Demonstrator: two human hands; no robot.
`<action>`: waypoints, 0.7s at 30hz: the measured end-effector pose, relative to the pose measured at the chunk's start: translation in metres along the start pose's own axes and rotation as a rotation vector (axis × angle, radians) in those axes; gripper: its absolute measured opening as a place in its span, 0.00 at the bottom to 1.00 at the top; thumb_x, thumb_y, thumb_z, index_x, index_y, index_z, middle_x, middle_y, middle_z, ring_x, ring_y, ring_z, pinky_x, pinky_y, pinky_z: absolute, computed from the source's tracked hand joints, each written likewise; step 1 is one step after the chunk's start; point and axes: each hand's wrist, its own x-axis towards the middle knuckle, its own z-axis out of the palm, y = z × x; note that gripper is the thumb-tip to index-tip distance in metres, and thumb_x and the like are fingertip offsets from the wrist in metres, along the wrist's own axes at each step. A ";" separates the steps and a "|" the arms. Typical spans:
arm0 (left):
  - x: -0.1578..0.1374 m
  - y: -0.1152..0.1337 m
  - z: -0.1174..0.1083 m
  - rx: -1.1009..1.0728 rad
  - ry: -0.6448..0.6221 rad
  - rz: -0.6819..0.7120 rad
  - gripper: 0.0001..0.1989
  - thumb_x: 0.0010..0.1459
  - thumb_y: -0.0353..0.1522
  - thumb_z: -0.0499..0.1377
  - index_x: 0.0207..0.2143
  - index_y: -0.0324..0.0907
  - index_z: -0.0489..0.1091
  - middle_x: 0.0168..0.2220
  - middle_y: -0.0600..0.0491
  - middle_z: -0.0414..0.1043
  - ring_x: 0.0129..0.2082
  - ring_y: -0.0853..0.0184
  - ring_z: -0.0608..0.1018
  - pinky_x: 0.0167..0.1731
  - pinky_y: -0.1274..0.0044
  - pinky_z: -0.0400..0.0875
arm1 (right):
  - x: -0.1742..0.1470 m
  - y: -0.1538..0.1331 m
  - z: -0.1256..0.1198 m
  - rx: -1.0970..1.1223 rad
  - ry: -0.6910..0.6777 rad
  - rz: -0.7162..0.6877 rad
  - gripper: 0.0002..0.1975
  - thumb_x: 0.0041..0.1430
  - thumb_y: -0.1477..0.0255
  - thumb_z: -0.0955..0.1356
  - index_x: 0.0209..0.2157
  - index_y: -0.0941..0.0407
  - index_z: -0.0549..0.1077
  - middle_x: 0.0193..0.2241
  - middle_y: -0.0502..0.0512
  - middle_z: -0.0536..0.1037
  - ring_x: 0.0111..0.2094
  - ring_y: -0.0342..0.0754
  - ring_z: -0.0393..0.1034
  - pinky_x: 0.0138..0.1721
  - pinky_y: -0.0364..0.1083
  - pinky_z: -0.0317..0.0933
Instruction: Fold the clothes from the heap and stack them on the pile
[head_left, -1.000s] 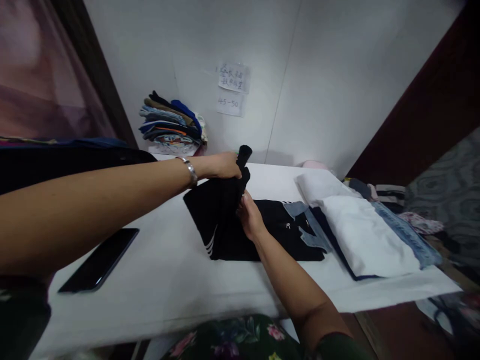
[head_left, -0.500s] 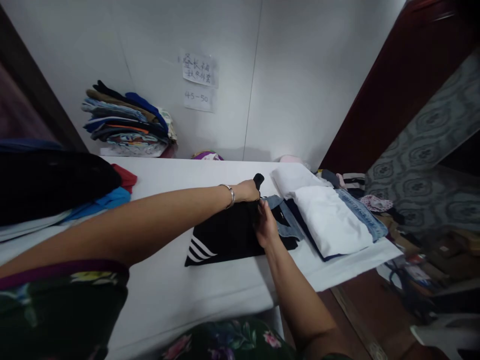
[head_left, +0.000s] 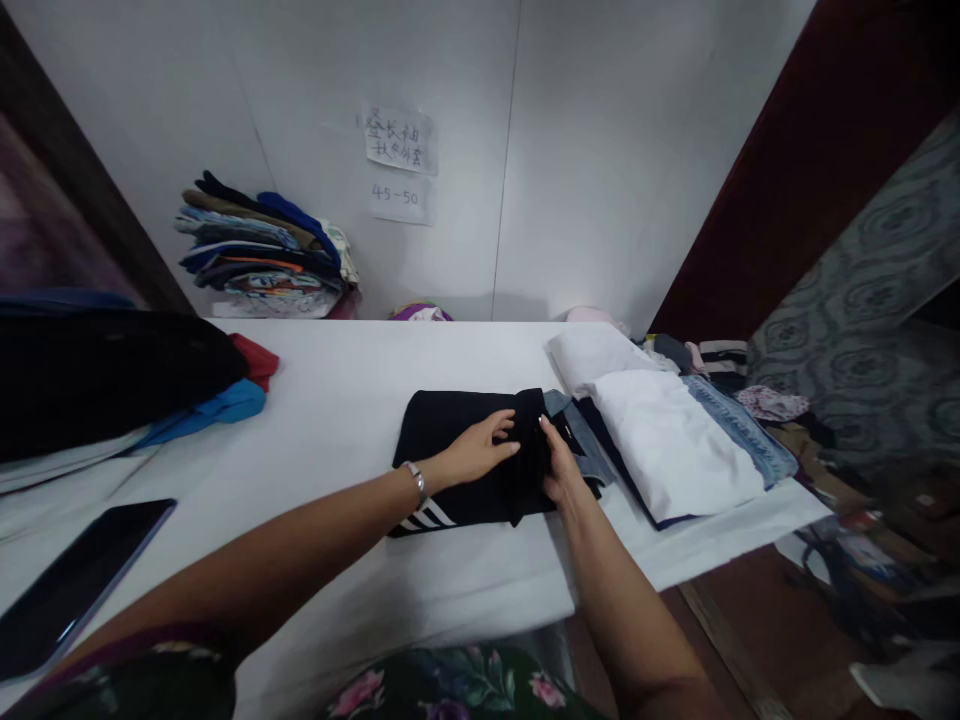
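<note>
A folded black garment (head_left: 450,430) with white stripes at its near corner lies in the middle of the white table (head_left: 330,400). My left hand (head_left: 476,452), a silver bracelet on its wrist, rests flat on top of it with fingers spread. My right hand (head_left: 559,465) grips the garment's right edge, where the black cloth bunches into a ridge between the two hands. Just right of that ridge lies a denim piece (head_left: 581,440).
White folded cloth (head_left: 652,430) on denim lies at the right. A black garment pile (head_left: 97,375) with blue and red pieces sits at the left, and a dark phone (head_left: 71,580) at the near left. A clothes stack (head_left: 262,250) stands against the wall. Clothes clutter the floor at right.
My left hand came down from holding the garment's raised end and now lies flat on it. The black garment went from lifted and draped to folded flat. The camera view shifted slightly.
</note>
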 end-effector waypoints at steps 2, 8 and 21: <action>-0.019 -0.014 -0.002 0.148 0.055 0.121 0.27 0.55 0.35 0.59 0.59 0.44 0.63 0.58 0.45 0.68 0.56 0.58 0.71 0.56 0.65 0.66 | 0.001 0.000 -0.004 -0.017 0.023 -0.007 0.16 0.54 0.60 0.70 0.41 0.56 0.75 0.34 0.55 0.82 0.42 0.54 0.76 0.43 0.51 0.70; -0.050 -0.041 -0.043 0.474 0.254 0.173 0.23 0.59 0.38 0.54 0.56 0.42 0.65 0.61 0.46 0.65 0.61 0.59 0.66 0.61 0.63 0.60 | 0.007 -0.010 -0.017 -0.184 0.135 -0.170 0.18 0.38 0.77 0.72 0.36 0.52 0.72 0.27 0.45 0.80 0.32 0.49 0.75 0.35 0.46 0.69; -0.040 -0.076 -0.038 0.715 0.172 0.069 0.31 0.62 0.48 0.49 0.62 0.41 0.60 0.67 0.44 0.54 0.68 0.54 0.52 0.63 0.57 0.51 | 0.028 -0.063 -0.085 -0.678 0.309 -0.286 0.25 0.51 0.68 0.64 0.53 0.55 0.70 0.34 0.54 0.80 0.35 0.51 0.74 0.36 0.48 0.67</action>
